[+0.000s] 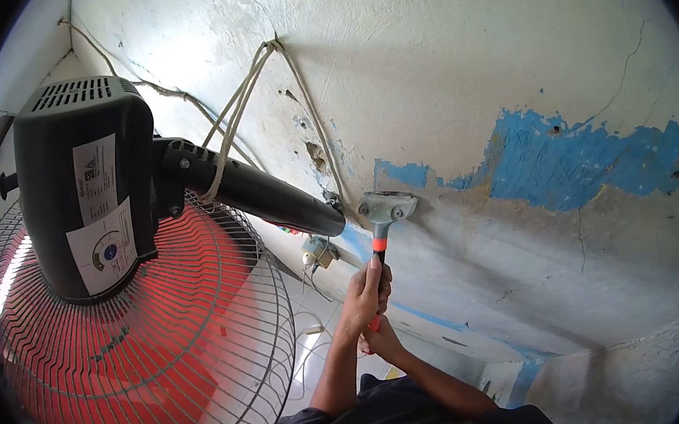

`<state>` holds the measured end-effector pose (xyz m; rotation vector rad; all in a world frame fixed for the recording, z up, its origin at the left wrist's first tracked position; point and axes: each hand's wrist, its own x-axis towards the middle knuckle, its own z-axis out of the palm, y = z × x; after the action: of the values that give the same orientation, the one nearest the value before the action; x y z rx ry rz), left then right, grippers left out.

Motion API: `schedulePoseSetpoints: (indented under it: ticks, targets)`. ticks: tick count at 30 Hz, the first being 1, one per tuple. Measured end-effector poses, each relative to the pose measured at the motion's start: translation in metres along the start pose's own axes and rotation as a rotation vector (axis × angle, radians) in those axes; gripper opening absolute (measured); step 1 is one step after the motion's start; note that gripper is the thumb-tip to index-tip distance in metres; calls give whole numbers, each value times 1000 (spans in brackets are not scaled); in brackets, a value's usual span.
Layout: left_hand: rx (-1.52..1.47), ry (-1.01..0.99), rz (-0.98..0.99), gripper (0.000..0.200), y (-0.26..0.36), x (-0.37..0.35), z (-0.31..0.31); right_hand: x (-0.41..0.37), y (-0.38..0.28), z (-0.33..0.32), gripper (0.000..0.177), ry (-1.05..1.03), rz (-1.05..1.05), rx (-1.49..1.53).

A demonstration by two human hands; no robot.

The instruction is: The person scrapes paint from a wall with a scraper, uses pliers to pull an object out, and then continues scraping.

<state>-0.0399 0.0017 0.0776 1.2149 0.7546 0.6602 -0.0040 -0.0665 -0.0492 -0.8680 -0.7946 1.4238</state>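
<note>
The left hand (366, 298) was closed around the black-and-orange handle of a scraper (389, 206), its thumb laid along the grip. The right hand (381, 344) was closed around the lower end of the same handle, just below the left. The scraper's wide grey head was up at the painted wall (440, 63), just under a small strip of bare blue; whether its blade touched the surface could not be told. A larger blue patch (559, 162), ragged along its borders, spread from there toward the wall's right edge, with cracks above and below it.

On the left stood a big fan, its black motor housing (88, 187) carrying two pale labels, its wire cage (273, 333) over red blades (177, 309). A cord (243, 99) ran from a fixing high on the wall and looped around the fan's black tube (273, 198). Near the tube's lower end, well apart from the wall's right edge, was a small pale box (319, 251) with thin wires.
</note>
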Motion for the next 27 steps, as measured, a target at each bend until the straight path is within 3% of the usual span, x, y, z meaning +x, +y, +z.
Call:
schedulePoseSetpoints:
  ticks: [5,11,17,23,27]
  targets:
    - [-19,64,5,48,6,-2,12,-8,-18,-2,25,-10,68,15]
    - [-39,38,14,48,-12,4,7,-6,-14,-6,27,70,2,-92]
    - [-20,52,127,47,22,9,18,8,-46,-6,26,44,-15,-156]
    - [22,48,16,47,-5,4,8,0,-4,-10,25,47,-11,-126]
    - [-21,48,91,48,29,6,18,6,-50,2,22,36,-3,-29]
